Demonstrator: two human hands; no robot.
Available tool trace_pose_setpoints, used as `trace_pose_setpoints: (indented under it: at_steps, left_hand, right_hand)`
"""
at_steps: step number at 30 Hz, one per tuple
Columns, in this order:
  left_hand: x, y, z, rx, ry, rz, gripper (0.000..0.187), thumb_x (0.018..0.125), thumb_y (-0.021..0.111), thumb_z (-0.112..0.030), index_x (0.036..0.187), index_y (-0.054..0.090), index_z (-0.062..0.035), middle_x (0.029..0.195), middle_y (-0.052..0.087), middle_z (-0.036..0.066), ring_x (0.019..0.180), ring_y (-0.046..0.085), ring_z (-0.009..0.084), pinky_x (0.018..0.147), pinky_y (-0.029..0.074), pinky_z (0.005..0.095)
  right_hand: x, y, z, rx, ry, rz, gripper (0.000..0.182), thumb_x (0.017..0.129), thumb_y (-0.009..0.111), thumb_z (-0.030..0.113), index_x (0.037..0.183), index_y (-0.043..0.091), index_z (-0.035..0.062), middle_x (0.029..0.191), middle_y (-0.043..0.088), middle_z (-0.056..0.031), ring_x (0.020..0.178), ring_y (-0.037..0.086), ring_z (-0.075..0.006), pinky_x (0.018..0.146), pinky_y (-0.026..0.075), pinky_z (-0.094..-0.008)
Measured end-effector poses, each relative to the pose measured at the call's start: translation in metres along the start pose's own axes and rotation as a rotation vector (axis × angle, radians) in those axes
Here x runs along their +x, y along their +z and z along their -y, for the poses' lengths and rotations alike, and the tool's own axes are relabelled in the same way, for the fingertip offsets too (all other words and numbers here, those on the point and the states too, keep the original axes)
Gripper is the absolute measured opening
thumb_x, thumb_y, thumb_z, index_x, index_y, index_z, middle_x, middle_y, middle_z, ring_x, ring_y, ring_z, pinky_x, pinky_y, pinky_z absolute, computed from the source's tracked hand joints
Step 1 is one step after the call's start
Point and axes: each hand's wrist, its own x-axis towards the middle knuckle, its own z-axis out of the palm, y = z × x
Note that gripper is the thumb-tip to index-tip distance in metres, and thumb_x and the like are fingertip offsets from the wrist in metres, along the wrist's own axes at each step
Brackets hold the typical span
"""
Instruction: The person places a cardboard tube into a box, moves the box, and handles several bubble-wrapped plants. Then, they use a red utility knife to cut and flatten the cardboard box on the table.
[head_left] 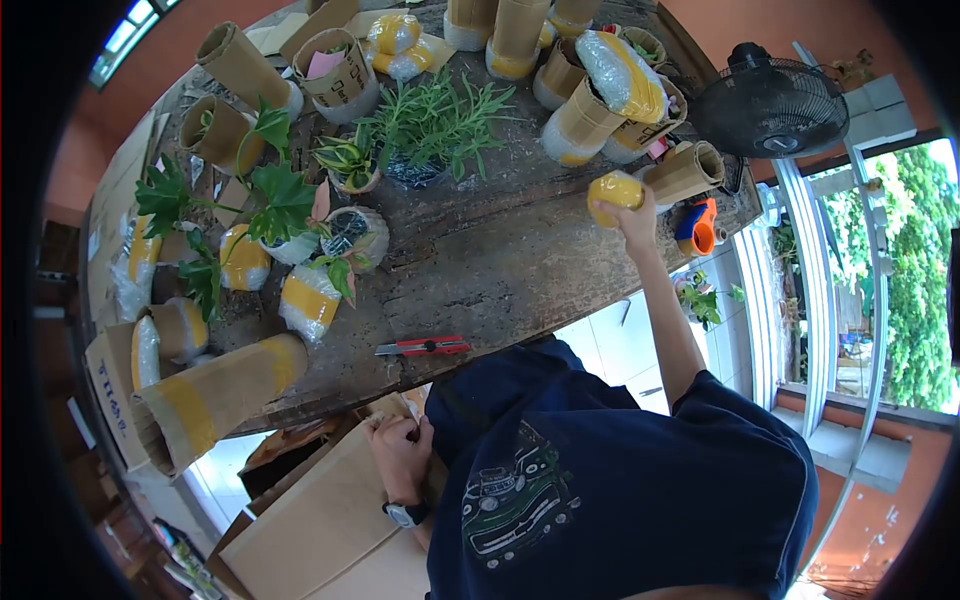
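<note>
My right hand [632, 212], arm stretched across the table, grips a rounded yellow-taped bundle [612, 190]. Directly behind it lies a cardboard tube [690, 172], its mouth facing right; I cannot tell whether the bundle is joined to this tube. My left hand [400, 447], with a watch at the wrist, is closed near my lap, over a large cardboard box [310, 510]. Its fingers are curled in, and whatever is inside them is hidden. A red utility knife [424, 346] lies on the table's near edge, between the two hands.
Potted plants [430, 120] and bubble-wrapped parcels [312, 300] crowd the wooden table's [470, 250] left and far side. Several upright cardboard tubes [580, 120] line the back. An orange and blue tape dispenser [700, 228] sits right of my forearm, near a black fan [770, 105]. A taped tube [220, 400] overhangs the left corner.
</note>
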Motion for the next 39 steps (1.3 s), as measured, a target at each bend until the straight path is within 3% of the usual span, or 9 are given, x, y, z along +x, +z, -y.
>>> trace_pose_setpoints:
  at_steps: [2, 5, 8, 12, 15, 27, 30, 33, 39]
  left_hand:
    - [-0.001, 0.0, 0.001, -0.001, -0.009, 0.006, 0.027, 0.078, 0.072, -0.015, 0.06, 0.058, -0.0001, 0.063, 0.057, 0.012, 0.064, 0.054, 0.032, 0.079, 0.035, 0.0422]
    - [-0.002, 0.0, -0.003, -0.009, -0.013, -0.006, 0.027, 0.078, 0.073, -0.015, 0.06, 0.058, 0.0, 0.063, 0.057, 0.012, 0.064, 0.054, 0.0318, 0.079, 0.035, 0.0424]
    - [-0.004, 0.001, -0.003, -0.021, -0.022, -0.01, 0.028, 0.078, 0.073, -0.015, 0.06, 0.058, 0.0001, 0.062, 0.057, 0.012, 0.064, 0.054, 0.0317, 0.079, 0.036, 0.0427]
    - [-0.007, -0.001, -0.006, -0.048, -0.03, -0.018, 0.029, 0.079, 0.073, -0.015, 0.059, 0.058, 0.0002, 0.062, 0.056, 0.012, 0.064, 0.054, 0.0319, 0.079, 0.036, 0.0427]
    - [-0.007, -0.001, -0.007, -0.049, -0.037, -0.007, 0.03, 0.079, 0.073, -0.016, 0.059, 0.058, 0.0001, 0.061, 0.056, 0.012, 0.064, 0.054, 0.0318, 0.079, 0.035, 0.0426]
    - [0.005, 0.0, -0.007, -0.006, -0.072, 0.049, 0.028, 0.077, 0.074, -0.016, 0.06, 0.058, 0.0003, 0.062, 0.057, 0.012, 0.062, 0.053, 0.0323, 0.08, 0.035, 0.0426]
    - [0.005, -0.001, -0.008, -0.007, -0.068, 0.052, 0.029, 0.077, 0.074, -0.016, 0.06, 0.058, 0.0001, 0.061, 0.057, 0.012, 0.061, 0.053, 0.0321, 0.08, 0.035, 0.0427]
    - [0.005, 0.0, -0.006, -0.003, -0.066, 0.056, 0.029, 0.077, 0.074, -0.017, 0.059, 0.058, -0.0016, 0.061, 0.057, 0.011, 0.062, 0.054, 0.0316, 0.081, 0.036, 0.043]
    - [0.002, 0.001, -0.001, -0.001, -0.019, 0.026, 0.028, 0.081, 0.071, -0.023, 0.059, 0.063, -0.0067, 0.065, 0.061, 0.01, 0.067, 0.059, 0.029, 0.085, 0.038, 0.0432]
  right_hand:
    - [0.024, -0.004, -0.005, -0.488, -0.293, -0.187, 0.09, 0.06, 0.091, 0.033, 0.133, 0.049, 0.0013, 0.125, 0.057, -0.0218, 0.118, 0.055, -0.0393, 0.1, 0.046, -0.0497]
    - [0.043, 0.003, -0.004, -0.761, -0.471, -0.258, 0.09, 0.057, 0.091, 0.032, 0.13, 0.051, -0.0013, 0.119, 0.056, -0.0264, 0.112, 0.055, -0.0432, 0.098, 0.046, -0.0477]
    - [0.055, 0.014, -0.014, -0.769, -0.43, -0.367, 0.084, 0.061, 0.089, 0.031, 0.128, 0.052, -0.0021, 0.116, 0.056, -0.0295, 0.111, 0.054, -0.0445, 0.097, 0.046, -0.0488]
    - [0.061, 0.013, -0.025, -0.702, -0.358, -0.34, 0.077, 0.065, 0.087, 0.031, 0.125, 0.053, -0.0026, 0.114, 0.057, -0.0292, 0.114, 0.051, -0.0454, 0.101, 0.043, -0.0504]
    - [0.066, 0.012, -0.047, -0.838, -0.408, -0.264, 0.077, 0.068, 0.086, 0.029, 0.129, 0.05, -0.002, 0.123, 0.053, -0.0291, 0.12, 0.047, -0.0464, 0.104, 0.04, -0.0513]
    - [0.028, 0.018, -0.022, -0.786, -0.77, -0.415, 0.096, 0.079, 0.078, 0.027, 0.149, 0.024, -0.008, 0.155, 0.024, -0.0277, 0.145, 0.021, -0.0459, 0.117, 0.024, -0.0537]
    - [0.02, 0.018, -0.037, -0.906, -0.719, -0.386, 0.101, 0.079, 0.078, 0.03, 0.152, 0.018, -0.0071, 0.159, 0.019, -0.027, 0.147, 0.018, -0.0445, 0.119, 0.02, -0.0546]
    - [0.017, 0.014, -0.048, -0.96, -0.547, -0.113, 0.103, 0.081, 0.076, 0.033, 0.153, 0.015, -0.007, 0.16, 0.017, -0.0268, 0.148, 0.017, -0.0435, 0.12, 0.018, -0.0538]
    - [0.037, 0.004, -0.064, -1.132, -0.699, -0.104, 0.104, 0.082, 0.075, 0.033, 0.154, 0.012, -0.0064, 0.161, 0.012, -0.0271, 0.15, 0.013, -0.043, 0.122, 0.016, -0.0499]
